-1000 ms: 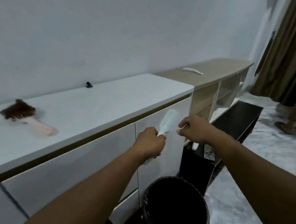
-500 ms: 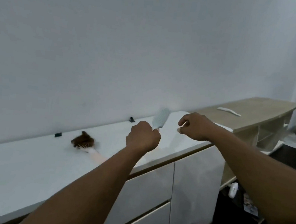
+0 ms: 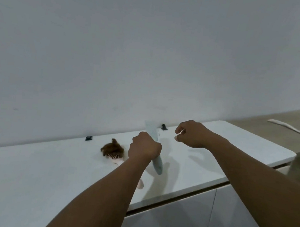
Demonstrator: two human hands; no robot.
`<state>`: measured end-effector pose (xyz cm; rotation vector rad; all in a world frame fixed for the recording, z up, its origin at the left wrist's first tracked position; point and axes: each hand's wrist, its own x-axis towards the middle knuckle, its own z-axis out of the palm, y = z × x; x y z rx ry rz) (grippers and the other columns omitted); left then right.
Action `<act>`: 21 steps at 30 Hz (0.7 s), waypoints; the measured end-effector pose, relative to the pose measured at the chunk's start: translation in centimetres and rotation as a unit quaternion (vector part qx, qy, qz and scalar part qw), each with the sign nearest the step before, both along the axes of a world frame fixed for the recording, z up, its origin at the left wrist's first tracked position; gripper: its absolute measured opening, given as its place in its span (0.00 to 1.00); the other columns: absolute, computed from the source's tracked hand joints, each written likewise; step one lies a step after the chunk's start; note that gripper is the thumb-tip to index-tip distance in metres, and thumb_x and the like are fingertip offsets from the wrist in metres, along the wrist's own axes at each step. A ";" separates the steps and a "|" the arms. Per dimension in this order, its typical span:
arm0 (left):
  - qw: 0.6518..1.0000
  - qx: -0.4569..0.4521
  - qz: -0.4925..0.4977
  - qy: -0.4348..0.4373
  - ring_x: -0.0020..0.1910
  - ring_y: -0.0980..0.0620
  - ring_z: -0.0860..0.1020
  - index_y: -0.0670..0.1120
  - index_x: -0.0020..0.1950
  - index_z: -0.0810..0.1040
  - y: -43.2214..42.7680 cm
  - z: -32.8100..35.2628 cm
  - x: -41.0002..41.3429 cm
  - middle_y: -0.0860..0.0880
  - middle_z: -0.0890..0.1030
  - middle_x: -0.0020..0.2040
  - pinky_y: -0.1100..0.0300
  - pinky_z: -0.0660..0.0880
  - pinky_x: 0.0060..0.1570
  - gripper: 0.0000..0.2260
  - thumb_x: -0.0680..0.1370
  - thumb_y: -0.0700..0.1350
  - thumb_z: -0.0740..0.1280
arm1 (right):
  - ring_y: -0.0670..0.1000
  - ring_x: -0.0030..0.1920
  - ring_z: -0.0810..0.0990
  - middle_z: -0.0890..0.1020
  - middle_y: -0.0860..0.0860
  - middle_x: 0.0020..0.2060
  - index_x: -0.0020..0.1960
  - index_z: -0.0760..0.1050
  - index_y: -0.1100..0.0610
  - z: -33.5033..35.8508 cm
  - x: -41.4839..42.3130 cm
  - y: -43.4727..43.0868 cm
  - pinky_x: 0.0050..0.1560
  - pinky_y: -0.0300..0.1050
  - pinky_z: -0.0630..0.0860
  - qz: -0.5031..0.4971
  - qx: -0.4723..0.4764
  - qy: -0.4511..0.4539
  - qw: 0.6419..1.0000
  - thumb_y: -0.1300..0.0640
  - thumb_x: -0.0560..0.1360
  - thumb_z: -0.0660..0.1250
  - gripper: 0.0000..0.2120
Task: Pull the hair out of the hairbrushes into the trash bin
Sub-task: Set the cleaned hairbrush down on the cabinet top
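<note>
My left hand (image 3: 145, 147) is closed around the handle of a pale blue hairbrush (image 3: 152, 130), held upright above the white cabinet top (image 3: 47, 176); its head points up and the handle end hangs below my fist. My right hand (image 3: 191, 134) hovers to the right of the brush, fingers curled and thumb pinched to fingertips; I cannot tell whether it holds any hair. A pink hairbrush (image 3: 117, 158) packed with a clump of brown hair (image 3: 113, 148) lies on the cabinet, just left of my left hand and partly behind my forearm. The trash bin is out of view.
Two small black clips (image 3: 89, 138) (image 3: 164, 127) sit near the wall. A lower wooden shelf (image 3: 282, 118) to the right carries a white comb-like strip (image 3: 284, 125). White drawer fronts (image 3: 172, 216) run below the cabinet edge.
The view has swung up and left, so the trash bin and floor have left the frame. Both hands have moved over the cabinet top, now close to the pink brush.
</note>
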<state>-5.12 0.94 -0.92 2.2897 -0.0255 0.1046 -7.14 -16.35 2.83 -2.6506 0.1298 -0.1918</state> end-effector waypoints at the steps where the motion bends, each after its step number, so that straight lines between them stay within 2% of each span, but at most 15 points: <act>1: 1.000 0.011 0.000 0.003 0.41 0.48 0.79 0.46 0.44 0.71 0.0 -0.5 0.5 0.49 0.77 0.42 0.59 0.71 0.34 0.08 0.73 0.46 0.69 | 0.52 0.56 0.78 0.78 0.50 0.58 0.61 0.78 0.51 -0.5 0.7 0.1 0.58 0.45 0.75 0.003 0.000 0.005 1.000 0.50 0.75 0.70 0.15; 7: 0.997 0.078 0.000 0.021 0.42 0.46 0.78 0.47 0.39 0.68 -0.7 -3.5 3.6 0.50 0.74 0.39 0.57 0.73 0.38 0.11 0.73 0.46 0.71 | 0.50 0.54 0.76 0.77 0.49 0.56 0.62 0.78 0.52 -4.0 4.7 0.2 0.54 0.42 0.72 0.019 -0.003 0.040 0.999 0.50 0.76 0.70 0.16; 13: 0.993 0.113 -0.027 0.019 0.48 0.44 0.82 0.46 0.44 0.71 -0.7 -4.8 4.8 0.47 0.79 0.46 0.56 0.77 0.41 0.10 0.72 0.47 0.72 | 0.50 0.54 0.75 0.75 0.49 0.56 0.62 0.78 0.53 -6.2 6.3 0.1 0.57 0.43 0.74 0.026 -0.011 0.052 0.998 0.52 0.77 0.69 0.15; 17: 0.984 0.174 -0.036 0.003 0.50 0.44 0.80 0.46 0.45 0.71 -0.4 -4.6 4.7 0.47 0.77 0.48 0.56 0.74 0.41 0.10 0.74 0.49 0.69 | 0.50 0.54 0.75 0.74 0.48 0.54 0.62 0.78 0.53 -6.6 6.2 0.2 0.56 0.43 0.73 0.026 -0.012 0.054 0.998 0.52 0.77 0.69 0.14; 21: 0.974 0.224 -0.032 -0.013 0.56 0.43 0.79 0.48 0.52 0.72 0.3 -3.8 3.6 0.47 0.78 0.54 0.56 0.70 0.43 0.13 0.75 0.54 0.68 | 0.51 0.53 0.77 0.76 0.49 0.55 0.62 0.78 0.53 -5.7 5.3 0.3 0.55 0.43 0.74 0.022 -0.010 0.056 0.998 0.52 0.76 0.69 0.15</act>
